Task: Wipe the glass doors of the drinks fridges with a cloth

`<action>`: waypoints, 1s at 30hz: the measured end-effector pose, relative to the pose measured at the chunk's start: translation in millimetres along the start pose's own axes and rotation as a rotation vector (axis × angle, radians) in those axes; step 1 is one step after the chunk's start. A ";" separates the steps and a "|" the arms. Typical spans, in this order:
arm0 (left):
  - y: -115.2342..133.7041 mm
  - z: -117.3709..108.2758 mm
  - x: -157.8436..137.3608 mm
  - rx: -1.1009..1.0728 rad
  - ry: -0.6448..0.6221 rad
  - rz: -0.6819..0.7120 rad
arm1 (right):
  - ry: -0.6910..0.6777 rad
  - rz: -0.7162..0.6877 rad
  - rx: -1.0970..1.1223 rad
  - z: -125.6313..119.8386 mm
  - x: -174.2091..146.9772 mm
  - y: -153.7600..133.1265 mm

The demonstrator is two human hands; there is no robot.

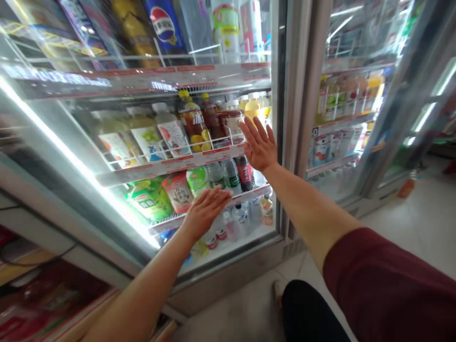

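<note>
My right hand [261, 146] is raised with its fingers stretched out, in front of the right end of the middle shelf, near the door frame [285, 114] of a lit drinks fridge. It holds nothing. Lower down and to the left, my left hand [208, 211] lies flat in the air or against glass, fingers extended, before the shelf below. I cannot tell whether either palm touches a glass pane. Behind the hands stand a lemon tea bottle [194, 121], a pink-labelled bottle [173, 130], a green pouch [149, 199] and a red pouch [178, 192].
Large bottles, one with a blue label [166, 26], fill the top shelf. Small bottles [240, 216] stand at the fridge bottom. A second fridge section with juice bottles [333, 99] is on the right. Pale floor tiles [402, 237] and my dark-clothed leg [308, 308] show below.
</note>
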State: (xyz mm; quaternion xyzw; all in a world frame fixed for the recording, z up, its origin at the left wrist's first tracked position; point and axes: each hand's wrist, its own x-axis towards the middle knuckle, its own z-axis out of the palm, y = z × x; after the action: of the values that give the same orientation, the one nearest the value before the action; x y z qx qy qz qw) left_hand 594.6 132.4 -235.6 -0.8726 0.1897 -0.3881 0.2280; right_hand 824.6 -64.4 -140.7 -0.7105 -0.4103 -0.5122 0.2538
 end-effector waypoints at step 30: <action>-7.6 13.8 6.8 0.028 0.245 -0.134 | 0.018 -0.015 -0.035 5.3 -0.3 5.6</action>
State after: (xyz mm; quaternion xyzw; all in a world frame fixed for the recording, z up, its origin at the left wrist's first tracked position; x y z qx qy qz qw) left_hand 610.5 138.6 -235.7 -0.8261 0.1518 -0.5087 0.1889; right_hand 832.1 -63.3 -142.5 -0.7072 -0.4043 -0.5275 0.2411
